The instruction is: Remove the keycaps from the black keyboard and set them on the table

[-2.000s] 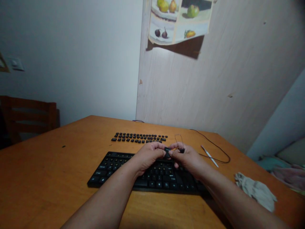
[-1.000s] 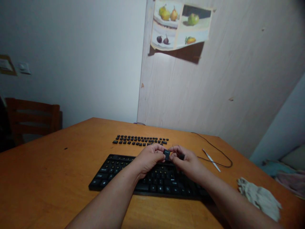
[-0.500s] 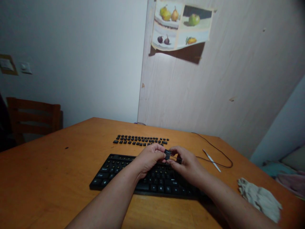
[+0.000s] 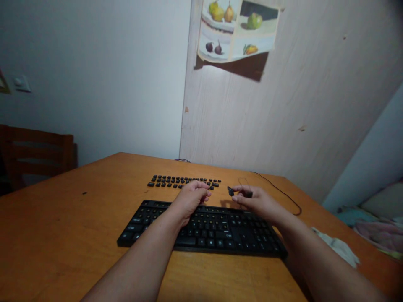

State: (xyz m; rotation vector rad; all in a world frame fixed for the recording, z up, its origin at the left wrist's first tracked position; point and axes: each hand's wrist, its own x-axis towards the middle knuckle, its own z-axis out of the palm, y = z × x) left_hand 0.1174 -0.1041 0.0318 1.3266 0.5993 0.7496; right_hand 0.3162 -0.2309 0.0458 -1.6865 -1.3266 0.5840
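Between the thumb and fingertips of my right hand (image 4: 256, 200) is a small black keycap (image 4: 231, 191). A thin wire loop, likely a keycap puller (image 4: 244, 181), sticks up from the same hand, its dark handle partly hidden by the fingers. My left hand (image 4: 192, 201) is over the back edge of the black keyboard (image 4: 201, 251), its fingers loosely curled and nothing visible in them. Several bare key spots show in the keyboard's upper rows. Behind it, loose keycaps (image 4: 171, 181) lie in rows, the right end partly covered by my left hand.
A dark cable (image 4: 283, 192) curves across the table's right side. A pale cloth (image 4: 338, 247) lies at the right edge, partly behind my right forearm. One small dark piece (image 4: 84, 193) is at the left. A wooden chair (image 4: 37, 151) stands beyond the table.
My hands have drawn apart, the left moving left and the right moving right. The keycap, which was between both hands, is now in my right hand only. The view has shifted slightly.
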